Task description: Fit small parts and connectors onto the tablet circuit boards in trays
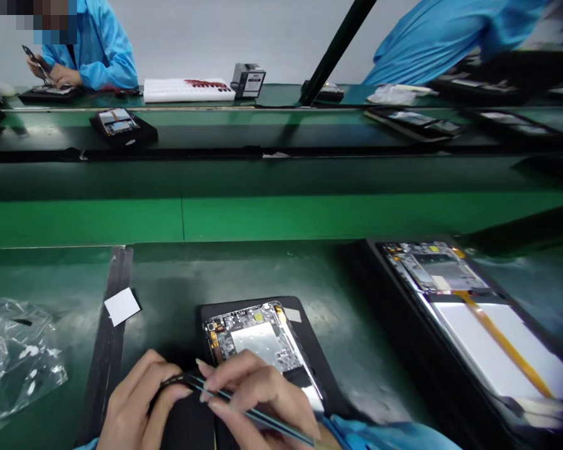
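My left hand (138, 400) pinches a thin black strip (172, 379) between thumb and fingers. In my right hand (260, 390) is a pair of tweezers (274, 422), its tips at the strip's right end. Whether the tips grip the strip is hard to make out. Just beyond my hands lies an opened tablet (256, 337) with its circuit board and metal shield exposed, resting on a black tray (315, 337). My right hand covers its lower part. A dark flat surface shows below the strip, between my hands.
A clear plastic bag (19, 362) lies at left, near a white square piece (122, 307) by a dark tape strip (104, 356). Another opened tablet (488, 337) stands at right on a black tray. Across the line, a person in blue (106, 47) works with a tool; another person's sleeve (445, 37) shows.
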`<action>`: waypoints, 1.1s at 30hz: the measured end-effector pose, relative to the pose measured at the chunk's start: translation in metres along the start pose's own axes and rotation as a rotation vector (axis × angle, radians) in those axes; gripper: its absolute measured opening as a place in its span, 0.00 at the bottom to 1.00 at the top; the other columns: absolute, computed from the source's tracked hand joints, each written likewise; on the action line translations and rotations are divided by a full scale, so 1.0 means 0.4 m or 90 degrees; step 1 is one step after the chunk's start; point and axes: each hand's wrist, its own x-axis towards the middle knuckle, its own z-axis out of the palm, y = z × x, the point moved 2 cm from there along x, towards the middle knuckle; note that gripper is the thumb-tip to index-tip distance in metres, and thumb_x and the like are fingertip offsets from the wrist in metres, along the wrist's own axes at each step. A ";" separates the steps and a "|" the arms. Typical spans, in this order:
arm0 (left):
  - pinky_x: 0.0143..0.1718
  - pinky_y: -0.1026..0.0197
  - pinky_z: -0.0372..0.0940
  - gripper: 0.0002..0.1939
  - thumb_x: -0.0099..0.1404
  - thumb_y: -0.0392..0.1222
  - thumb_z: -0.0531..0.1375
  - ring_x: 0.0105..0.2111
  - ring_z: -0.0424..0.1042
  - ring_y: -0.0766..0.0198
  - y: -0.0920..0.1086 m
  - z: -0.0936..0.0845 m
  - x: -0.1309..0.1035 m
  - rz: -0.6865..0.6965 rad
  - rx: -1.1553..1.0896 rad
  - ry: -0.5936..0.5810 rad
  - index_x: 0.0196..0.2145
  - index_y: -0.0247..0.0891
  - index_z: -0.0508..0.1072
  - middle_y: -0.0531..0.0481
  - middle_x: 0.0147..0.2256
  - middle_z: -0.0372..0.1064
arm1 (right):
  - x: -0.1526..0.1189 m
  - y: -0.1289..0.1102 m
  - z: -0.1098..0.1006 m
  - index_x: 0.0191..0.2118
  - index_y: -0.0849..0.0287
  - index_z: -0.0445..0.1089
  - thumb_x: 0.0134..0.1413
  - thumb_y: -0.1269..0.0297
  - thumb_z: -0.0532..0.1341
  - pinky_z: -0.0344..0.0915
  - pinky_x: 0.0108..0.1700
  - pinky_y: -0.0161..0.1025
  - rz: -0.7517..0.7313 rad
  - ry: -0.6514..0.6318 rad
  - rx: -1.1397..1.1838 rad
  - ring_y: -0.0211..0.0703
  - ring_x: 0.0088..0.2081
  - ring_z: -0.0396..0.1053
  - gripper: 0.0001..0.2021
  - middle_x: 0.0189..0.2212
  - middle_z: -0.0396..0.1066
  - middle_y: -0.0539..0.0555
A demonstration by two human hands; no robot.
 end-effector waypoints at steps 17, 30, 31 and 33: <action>0.29 0.73 0.66 0.05 0.66 0.35 0.54 0.27 0.71 0.70 0.004 -0.002 0.003 -0.031 -0.016 0.003 0.33 0.42 0.69 0.55 0.28 0.68 | -0.004 0.005 0.004 0.37 0.51 0.65 0.52 0.82 0.60 0.74 0.46 0.46 0.017 0.018 0.007 0.43 0.39 0.75 0.15 0.36 0.72 0.52; 0.31 0.75 0.66 0.02 0.65 0.40 0.57 0.29 0.73 0.70 -0.011 -0.010 0.002 -0.070 0.024 0.001 0.33 0.43 0.69 0.56 0.29 0.70 | 0.009 0.013 -0.003 0.37 0.51 0.64 0.60 0.76 0.56 0.73 0.48 0.51 0.035 0.076 0.154 0.40 0.36 0.72 0.10 0.31 0.70 0.49; 0.31 0.75 0.66 0.02 0.65 0.40 0.57 0.29 0.73 0.70 -0.015 -0.011 0.001 -0.069 0.031 0.003 0.34 0.43 0.69 0.56 0.29 0.70 | 0.013 0.015 -0.005 0.36 0.52 0.63 0.61 0.75 0.56 0.72 0.49 0.51 0.038 0.089 0.163 0.39 0.35 0.72 0.08 0.30 0.69 0.49; 0.31 0.74 0.67 0.02 0.65 0.41 0.58 0.30 0.74 0.69 -0.019 -0.011 0.001 -0.067 0.036 0.001 0.34 0.43 0.70 0.55 0.30 0.71 | 0.020 0.019 -0.006 0.36 0.53 0.62 0.62 0.72 0.56 0.72 0.49 0.50 0.055 0.086 0.153 0.40 0.35 0.72 0.06 0.30 0.68 0.49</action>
